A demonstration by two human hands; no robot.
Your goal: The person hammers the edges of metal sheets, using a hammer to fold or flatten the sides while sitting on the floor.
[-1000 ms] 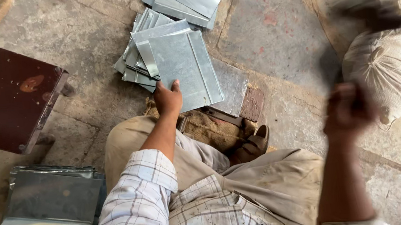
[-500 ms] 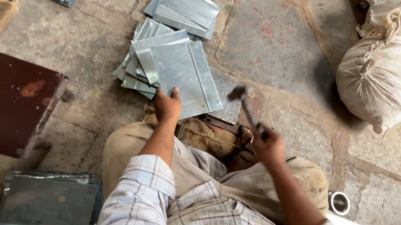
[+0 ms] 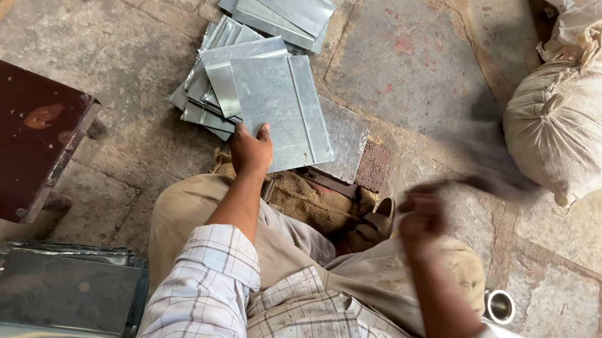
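Your left hand (image 3: pixel 250 150) lies flat, fingers spread and pressing the near edge of the top sheet (image 3: pixel 281 111), which sits on the stack (image 3: pixel 210 89) ahead of your knee, its long axis and raised seam pointing away from you. Your right hand (image 3: pixel 418 216), right of the sheet and blurred, is clenched on a hammer (image 3: pixel 491 183) angled toward the sack (image 3: pixel 570 127). A small tin (image 3: pixel 499 306) stands open below that hand; its contents cannot be told.

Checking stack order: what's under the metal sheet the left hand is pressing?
Under the top sheet held by the left hand: more folded sheets fanned out leftward, over a burlap pad. Their count is hidden.
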